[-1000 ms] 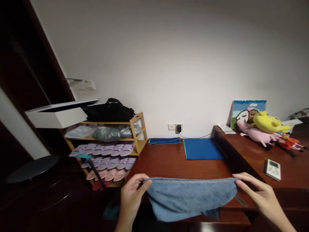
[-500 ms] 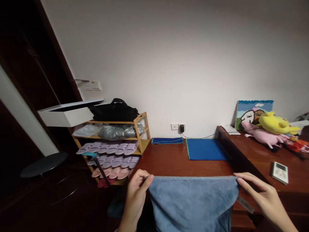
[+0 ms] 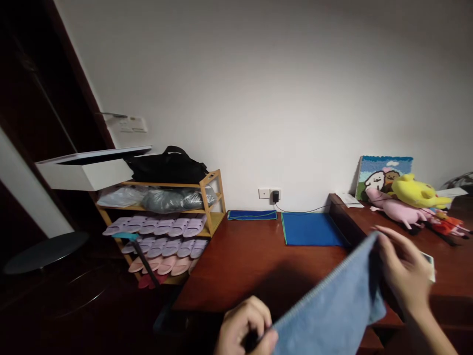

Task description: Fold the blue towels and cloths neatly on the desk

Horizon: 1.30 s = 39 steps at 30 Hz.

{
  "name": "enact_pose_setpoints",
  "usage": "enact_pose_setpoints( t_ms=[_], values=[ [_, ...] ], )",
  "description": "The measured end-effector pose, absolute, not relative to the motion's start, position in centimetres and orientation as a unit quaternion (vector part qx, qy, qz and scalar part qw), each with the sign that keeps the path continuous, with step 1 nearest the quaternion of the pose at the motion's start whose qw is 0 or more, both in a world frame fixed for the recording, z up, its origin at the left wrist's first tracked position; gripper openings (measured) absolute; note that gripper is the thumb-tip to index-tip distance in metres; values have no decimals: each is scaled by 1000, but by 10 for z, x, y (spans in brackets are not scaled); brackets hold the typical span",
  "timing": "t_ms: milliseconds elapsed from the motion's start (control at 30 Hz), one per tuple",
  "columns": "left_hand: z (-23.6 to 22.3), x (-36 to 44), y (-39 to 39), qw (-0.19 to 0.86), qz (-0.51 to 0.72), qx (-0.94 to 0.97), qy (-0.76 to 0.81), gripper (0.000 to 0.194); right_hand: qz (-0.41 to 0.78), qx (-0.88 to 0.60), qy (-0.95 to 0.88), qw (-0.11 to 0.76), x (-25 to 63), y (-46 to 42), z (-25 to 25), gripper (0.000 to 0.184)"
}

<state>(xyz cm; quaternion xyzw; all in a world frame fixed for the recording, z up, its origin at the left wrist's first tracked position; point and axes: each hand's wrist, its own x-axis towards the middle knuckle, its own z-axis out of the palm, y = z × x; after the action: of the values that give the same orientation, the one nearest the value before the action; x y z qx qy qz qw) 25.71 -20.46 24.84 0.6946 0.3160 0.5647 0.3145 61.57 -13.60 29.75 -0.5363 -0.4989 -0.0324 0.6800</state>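
A grey-blue cloth with a stitched edge hangs between my two hands, its top edge slanting up to the right. My left hand pinches the lower left corner near the bottom of the view. Higher up, my right hand grips the other corner, above the right part of the desk. Beyond them on the brown desk lie a flat blue cloth with a green edge and a folded blue cloth against the wall. The lower part of the held cloth runs out of view.
To the left stands a wooden rack with several slippers, a black bag and a white box. Plush toys and a picture sit on the raised right surface. A plug and cable are at the wall.
My right hand has risen and my left hand has moved down and right, so the cloth's edge has gone from level to slanted. The view has shifted slightly.
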Motion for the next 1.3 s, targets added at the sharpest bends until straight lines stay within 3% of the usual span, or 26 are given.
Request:
enact_pose_setpoints(
  t_ms=[167,300,433,600,700,1100,1300],
  values=[
    [195,245,-145,374,592,565,437,44,-27,-462,-689,558,537,7,299,34],
    [122,207,-109,403,614,407,543,62,41,-414,-820,392,453,68,249,42],
    [58,161,-101,356,594,352,630,77,88,-458,-832,300,436,41,155,44],
    [24,129,-110,313,557,373,673,78,102,-584,-787,169,492,-31,38,51],
    [16,127,-113,305,558,380,672,77,94,-608,-774,150,515,-59,6,56],
    [27,122,-125,239,521,357,738,66,39,-562,-797,217,504,-105,-32,59],
    [28,108,-137,226,490,350,766,54,66,-603,-766,211,492,-89,3,50]
  ],
)
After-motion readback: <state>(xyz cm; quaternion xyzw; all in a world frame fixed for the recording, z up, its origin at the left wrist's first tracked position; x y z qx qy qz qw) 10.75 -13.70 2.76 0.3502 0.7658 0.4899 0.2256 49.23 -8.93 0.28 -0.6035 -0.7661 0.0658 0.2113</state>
